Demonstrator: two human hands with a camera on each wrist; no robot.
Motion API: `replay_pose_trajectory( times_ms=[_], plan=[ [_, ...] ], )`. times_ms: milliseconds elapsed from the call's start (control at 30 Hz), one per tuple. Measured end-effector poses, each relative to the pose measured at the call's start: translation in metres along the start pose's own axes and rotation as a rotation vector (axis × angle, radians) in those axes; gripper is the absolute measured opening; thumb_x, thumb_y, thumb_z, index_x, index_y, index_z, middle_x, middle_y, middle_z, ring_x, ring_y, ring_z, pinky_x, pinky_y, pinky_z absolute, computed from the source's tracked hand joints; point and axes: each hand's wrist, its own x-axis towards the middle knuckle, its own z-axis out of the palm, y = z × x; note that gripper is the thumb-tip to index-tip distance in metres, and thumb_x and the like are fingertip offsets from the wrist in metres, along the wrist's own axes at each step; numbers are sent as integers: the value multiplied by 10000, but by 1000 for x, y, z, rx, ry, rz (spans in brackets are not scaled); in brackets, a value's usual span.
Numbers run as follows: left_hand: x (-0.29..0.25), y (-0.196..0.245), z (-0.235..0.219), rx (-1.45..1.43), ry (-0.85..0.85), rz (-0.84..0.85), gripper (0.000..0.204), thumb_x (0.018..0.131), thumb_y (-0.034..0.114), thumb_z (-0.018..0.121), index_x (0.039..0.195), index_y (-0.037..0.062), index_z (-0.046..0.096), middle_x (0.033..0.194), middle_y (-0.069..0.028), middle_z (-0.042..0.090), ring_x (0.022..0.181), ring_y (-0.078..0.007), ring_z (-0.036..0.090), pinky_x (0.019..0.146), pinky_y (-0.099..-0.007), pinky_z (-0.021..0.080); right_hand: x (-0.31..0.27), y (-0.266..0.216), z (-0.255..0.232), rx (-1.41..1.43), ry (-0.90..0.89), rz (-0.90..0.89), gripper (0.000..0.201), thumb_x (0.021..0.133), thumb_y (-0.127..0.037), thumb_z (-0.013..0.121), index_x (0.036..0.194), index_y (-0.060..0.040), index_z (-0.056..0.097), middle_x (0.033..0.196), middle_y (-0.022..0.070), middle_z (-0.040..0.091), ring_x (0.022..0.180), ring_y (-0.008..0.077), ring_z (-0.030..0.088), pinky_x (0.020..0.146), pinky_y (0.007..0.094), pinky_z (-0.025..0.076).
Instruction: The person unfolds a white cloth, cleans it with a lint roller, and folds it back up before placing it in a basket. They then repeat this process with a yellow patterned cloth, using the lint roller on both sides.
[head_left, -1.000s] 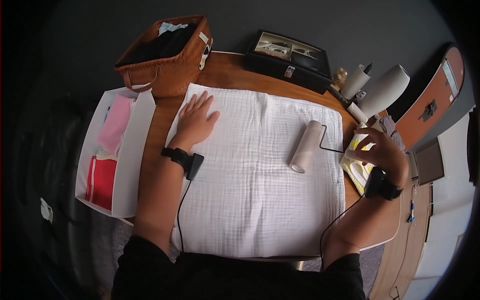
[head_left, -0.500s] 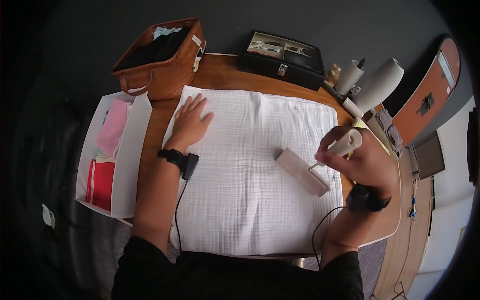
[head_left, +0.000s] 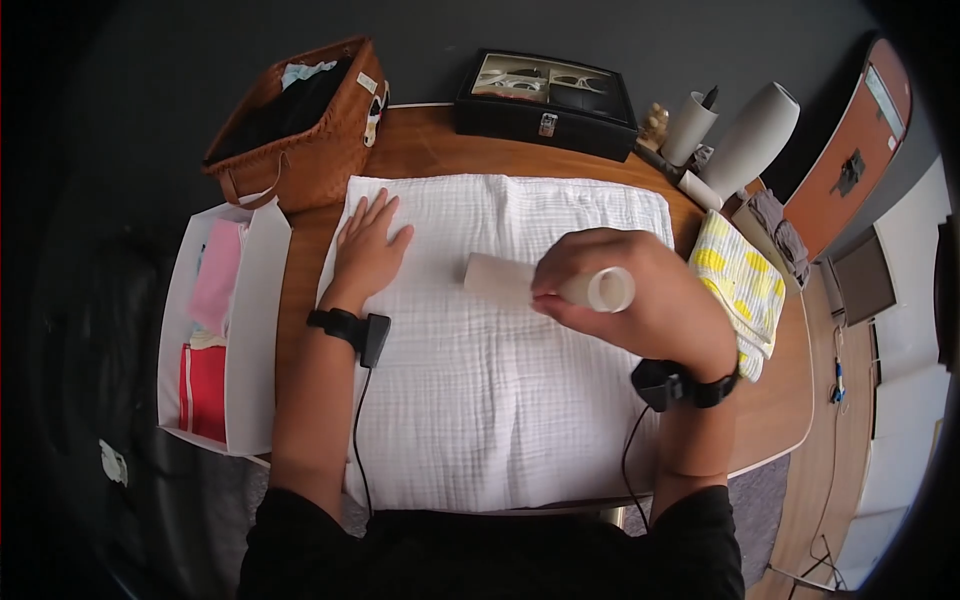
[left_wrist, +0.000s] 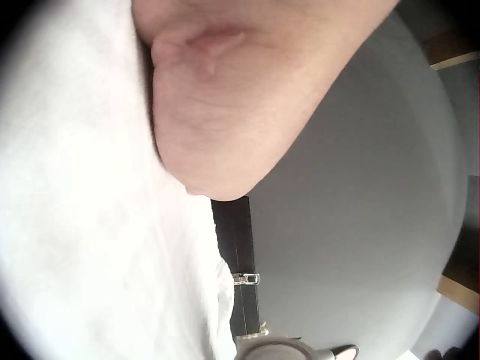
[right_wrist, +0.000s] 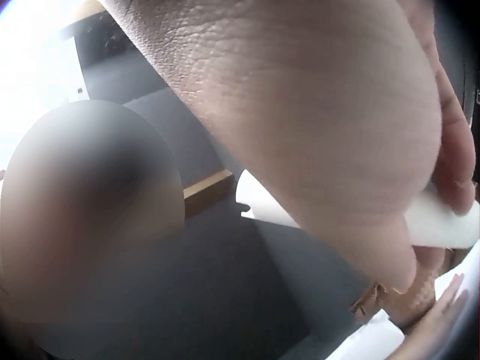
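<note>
A white crinkled muslin cloth point(head_left: 440, 400) lies spread over the table in the head view. My left hand point(head_left: 367, 255) rests on its upper left part with the fingers stretched out; the left wrist view shows the heel of that hand close against the cloth. Over the cloth's right half, my right hand point(head_left: 645, 295) grips the handle of a lint roller point(head_left: 498, 278). The roller's pale cylinder points left, partly hidden by the fingers. In the right wrist view the white handle point(right_wrist: 442, 225) passes between thumb and fingers.
A white box point(head_left: 262, 330) with folded clothes and a brown basket point(head_left: 310, 160) stand at the left. At the back is a black glasses case point(head_left: 545, 123). A grey vase point(head_left: 755, 135) and a folded yellow-patterned cloth point(head_left: 740, 285) are on the right.
My right hand has picked up the lint roller by its handle and carried it left across the cloth, turning its cylinder. The left hand has stayed on the cloth.
</note>
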Motion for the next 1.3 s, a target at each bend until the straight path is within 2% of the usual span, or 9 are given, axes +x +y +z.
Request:
replay_pose_trajectory(
  times_ms=[133,267,367,533,700,867,1067,1200,1300],
  plan=[
    [0,-1,-1,3,2,-4,613,1109,441,566,1648,161,490,1792,-49,335,1672,-289,234,1343,-484,181,10,36,38,-111,-53,17,85,810,-21,775,891,-45,760,930,121,779,901,329,749,871,415,592],
    [0,1,-1,13,-6,-12,613,1108,441,566,1647,159,491,1791,-47,336,1670,-291,240,1341,-492,187,10,80,38,-94,41,-24,67,850,-25,774,916,-31,767,973,128,787,931,333,750,889,413,587],
    [-1,4,-5,5,-42,-30,626,1118,453,534,1660,146,469,1808,-26,295,1681,-266,202,1360,-453,144,5,74,20,-92,-32,-4,73,892,-83,802,945,-39,780,1013,123,800,933,336,760,877,409,599],
    [1,-4,4,24,17,10,614,1104,434,574,1645,154,494,1790,-46,341,1667,-299,252,1339,-493,196,-19,3,-17,12,-293,-18,128,893,-150,836,988,-74,794,1002,103,811,924,329,783,850,405,621],
    [0,1,2,29,3,-10,615,1106,439,567,1645,150,496,1792,-42,337,1670,-293,243,1343,-484,188,-23,-15,-20,130,-290,60,81,904,-104,795,978,-81,770,979,105,796,895,334,771,813,415,610],
    [-1,3,-1,10,-7,-18,629,1106,455,559,1649,145,493,1796,-37,328,1675,-285,225,1351,-469,162,-11,30,-6,17,-210,61,131,841,-8,819,942,-64,758,1004,82,778,961,299,761,874,391,603],
    [2,-6,3,1,-14,24,633,1104,454,562,1653,147,488,1797,-42,327,1675,-296,224,1346,-494,166,-10,97,17,-77,-82,36,93,874,-22,783,947,-55,735,1055,101,769,992,322,744,902,382,585],
    [1,-6,5,-6,2,26,637,1101,455,558,1654,147,485,1794,-44,332,1675,-300,224,1344,-499,169,-22,57,-15,-53,-132,88,91,917,-131,797,966,-59,774,991,139,773,944,343,743,854,410,577],
    [1,-1,2,19,-1,17,636,1100,453,558,1652,145,489,1792,-48,336,1672,-306,230,1344,-497,173,-40,1,-48,18,-241,169,231,922,-287,852,984,-77,780,999,141,793,920,361,755,826,424,585]
  ],
)
